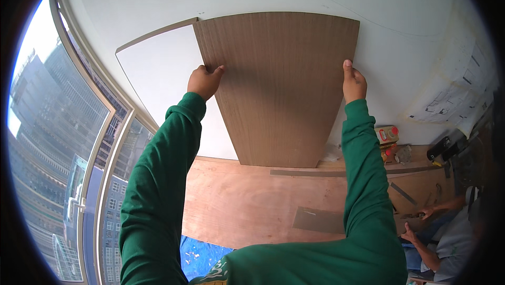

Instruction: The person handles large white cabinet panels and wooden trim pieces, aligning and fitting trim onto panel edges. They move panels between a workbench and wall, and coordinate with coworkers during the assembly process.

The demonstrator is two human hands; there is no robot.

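Observation:
A brown wood-grain panel [279, 85] stands upright in front of the wall, its lower end near the floor boards. My left hand [205, 81] grips its left edge, thumb lying on the brown face and the fingers behind it. On the opposite edge my right hand [354, 81] holds on the same way, thumb pointing up along the face. Behind and to the left leans a white panel [163, 74] with a brown top edge, partly covered by the brown one.
Tall windows [100, 180] run along the left. A plywood sheet [236, 201] covers the floor, with a loose brown offcut [318, 220] and a long strip [305, 173] on it. Containers [388, 135] stand by the wall at right. A co-worker [447, 237] sits at lower right.

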